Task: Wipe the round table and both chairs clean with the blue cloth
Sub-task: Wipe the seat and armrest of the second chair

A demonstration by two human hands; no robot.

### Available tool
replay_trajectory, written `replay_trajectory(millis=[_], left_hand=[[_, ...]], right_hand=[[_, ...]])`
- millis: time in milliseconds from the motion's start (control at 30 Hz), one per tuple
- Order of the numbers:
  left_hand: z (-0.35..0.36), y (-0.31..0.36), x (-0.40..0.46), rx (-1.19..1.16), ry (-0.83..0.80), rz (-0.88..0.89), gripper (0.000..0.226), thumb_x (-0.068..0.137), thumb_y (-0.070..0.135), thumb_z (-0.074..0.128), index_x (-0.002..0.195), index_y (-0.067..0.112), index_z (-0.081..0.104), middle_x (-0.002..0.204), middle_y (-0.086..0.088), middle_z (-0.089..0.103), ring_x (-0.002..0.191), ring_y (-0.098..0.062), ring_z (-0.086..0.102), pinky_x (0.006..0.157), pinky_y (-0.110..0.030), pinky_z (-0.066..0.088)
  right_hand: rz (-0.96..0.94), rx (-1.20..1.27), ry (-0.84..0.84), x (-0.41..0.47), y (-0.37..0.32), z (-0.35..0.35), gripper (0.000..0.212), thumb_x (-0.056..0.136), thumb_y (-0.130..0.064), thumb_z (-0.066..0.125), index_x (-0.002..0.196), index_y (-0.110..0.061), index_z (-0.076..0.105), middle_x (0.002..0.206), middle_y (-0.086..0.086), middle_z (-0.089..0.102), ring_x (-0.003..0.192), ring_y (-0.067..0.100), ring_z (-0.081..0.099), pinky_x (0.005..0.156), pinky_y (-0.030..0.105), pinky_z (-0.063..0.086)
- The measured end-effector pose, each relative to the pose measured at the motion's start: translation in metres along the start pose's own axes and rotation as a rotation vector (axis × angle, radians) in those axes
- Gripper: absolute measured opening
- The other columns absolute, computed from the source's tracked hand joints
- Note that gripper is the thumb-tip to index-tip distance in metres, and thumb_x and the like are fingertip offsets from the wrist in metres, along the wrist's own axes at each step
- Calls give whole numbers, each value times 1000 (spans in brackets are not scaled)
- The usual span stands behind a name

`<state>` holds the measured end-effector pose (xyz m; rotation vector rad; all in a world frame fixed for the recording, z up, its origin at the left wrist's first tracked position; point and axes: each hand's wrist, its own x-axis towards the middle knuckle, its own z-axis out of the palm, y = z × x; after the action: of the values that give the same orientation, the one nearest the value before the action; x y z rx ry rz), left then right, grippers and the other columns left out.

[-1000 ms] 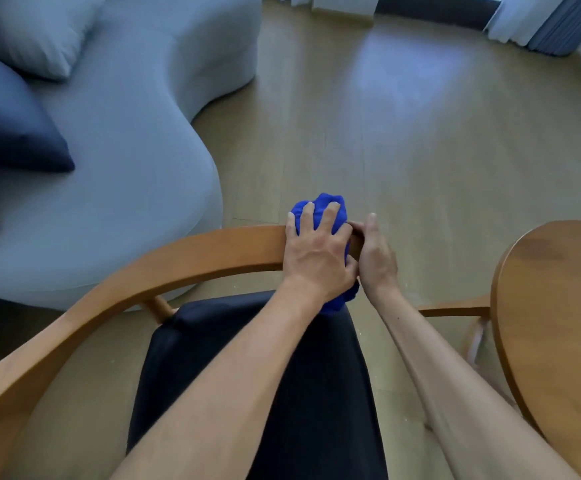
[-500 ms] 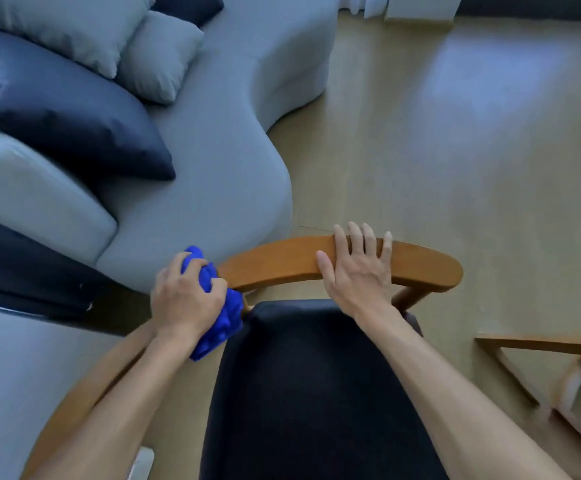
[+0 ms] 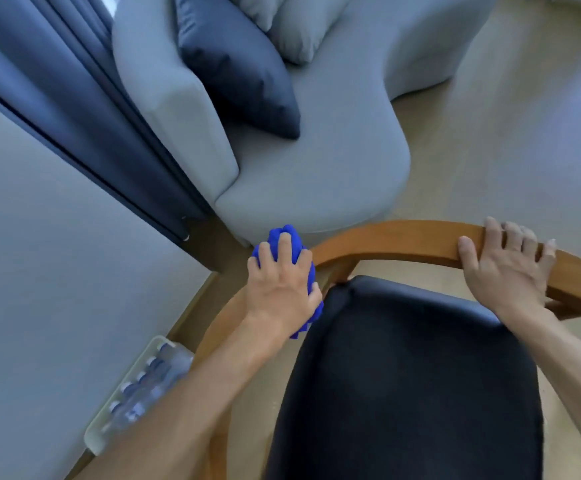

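The blue cloth [image 3: 284, 271] is bunched into a wad under the left hand [image 3: 278, 285], pressed onto the curved wooden backrest rail [image 3: 396, 242] of the chair [image 3: 406, 375] at the bend where the rail turns down toward the person. The left hand grips the wad: fingers spread and curl over its top, and blue folds show past the fingertips and below the heel of the palm.

The rail's long axis runs as an arc. From the cloth it sweeps away to the right, across to the right hand [image 3: 505, 268], and in the other direction it curves back along the left forearm toward the bottom of the view. The cloth's own long axis lies roughly along the left hand, pointing away from the person and across the rail at that spot.

The right hand holds the rail well apart from the left, fingers draped over its far edge, thumb on the near face; it carries no cloth. The two hands are thus separated by an exposed stretch of rail.

Judgement: the left hand is the working hand and the only one placed to wipe; the right steadies the chair. The stroke can follow the arc either way.

The black seat cushion [image 3: 410, 393] lies between the forearms. Beyond the left hand stand a grey sofa [image 3: 316, 174] and a dark cushion [image 3: 233, 64]. A tray of water bottles [image 3: 143, 386] sits on the floor beside the left forearm. The round worktop is not in view.
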<state>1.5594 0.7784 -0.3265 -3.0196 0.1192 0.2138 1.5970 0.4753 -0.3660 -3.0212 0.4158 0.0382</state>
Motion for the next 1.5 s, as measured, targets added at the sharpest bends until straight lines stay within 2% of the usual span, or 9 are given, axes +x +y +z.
replay_trajectory(millis=[200,333,500,700,933,1067,1267,1367,1500], left_hand=[[-20,-37,-103,-74,48,-300,51,72,46,68,102,6,59,116,-24,50,81,-39,54,60,-42,49],[-22,-32,-148,-168,-79,-441,69,82,50,59,129,1,50,138,-33,35,108,-51,50,79,-53,51],[-38,-48,-139,-359,-300,-394,73,91,41,36,152,20,1,155,-11,-11,132,-39,21,105,-46,35],[-50,-88,-133,-381,-352,-255,70,85,57,54,143,30,28,134,-8,24,116,-28,42,88,-34,44],[-70,-126,-127,-502,-497,-160,29,100,24,32,106,10,58,106,-14,62,96,-26,59,85,-38,49],[-90,-161,-116,-817,-784,-308,45,101,41,26,103,13,62,88,-15,71,63,-28,72,50,-26,53],[-83,-148,-77,-543,-261,100,40,97,41,34,122,21,58,130,-12,53,116,-28,52,96,-43,46],[-61,-112,-85,-416,-202,333,48,99,38,37,144,25,37,155,-7,23,145,-26,16,114,-48,24],[-13,-88,-117,-112,-126,447,50,100,41,34,146,22,34,161,-10,2,148,-32,-5,118,-48,4]], right_hand=[[51,-41,-138,0,-1,-14,63,96,-55,10,144,-14,19,154,14,19,144,33,12,115,60,6],[-71,82,-153,-49,-63,-30,60,100,-45,25,151,-15,16,160,11,4,148,29,0,118,54,1],[-330,613,-170,-200,-173,-47,39,97,-24,51,134,-15,53,149,9,36,141,25,27,115,44,22],[62,820,-103,-297,-229,-68,33,95,-31,46,127,-24,51,128,-6,48,112,10,42,90,27,36],[437,898,-226,-308,-296,-70,62,94,-51,41,148,-25,25,155,4,21,141,20,17,115,41,25],[550,682,-223,-299,-334,-54,86,84,-70,41,150,-20,16,157,13,12,144,34,12,115,50,18],[403,419,-2,-310,-342,-38,79,70,-58,68,131,-11,49,136,21,47,124,42,47,100,57,41],[214,398,-6,-353,-313,-26,74,65,-48,73,125,-10,55,134,20,51,122,39,50,99,55,43],[-61,285,-71,-451,-225,-3,70,56,-39,77,117,-11,61,128,15,57,118,40,54,97,56,44]])
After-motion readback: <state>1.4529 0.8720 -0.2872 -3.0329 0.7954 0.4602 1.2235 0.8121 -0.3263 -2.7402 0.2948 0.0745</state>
